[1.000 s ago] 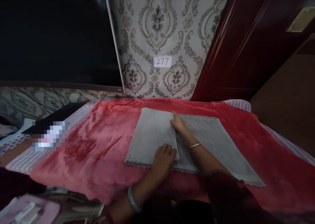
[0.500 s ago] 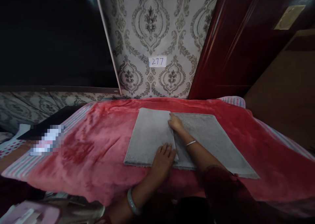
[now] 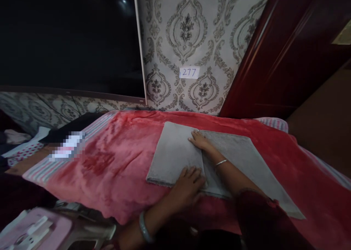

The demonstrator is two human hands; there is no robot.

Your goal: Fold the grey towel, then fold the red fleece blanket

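A grey plush cloth (image 3: pixel 178 151) lies on a red blanket, its left part folded over toward the right so that a light flap covers the middle. My left hand (image 3: pixel 189 182) rests on the near edge of that flap, fingers spread and palm down. Farther back, my right hand (image 3: pixel 200 139) lies on the flap's upper right corner with its fingers stretched out. To the right, the single layer of the cloth spreads flat beneath my right forearm. Neither hand grips anything.
The red blanket (image 3: pixel 117 162) with striped borders covers the surface. Behind it are a patterned wall with a paper marked 277 (image 3: pixel 189 72), a dark television screen (image 3: pixel 68 41) and a dark red door (image 3: pixel 276 59). A pink-topped stool (image 3: pixel 57 224) stands at the lower left.
The view has swung left, so everything sits farther right. My right hand has gone from holding the flap's corner to lying open on it; my left hand's fingers have spread a little.
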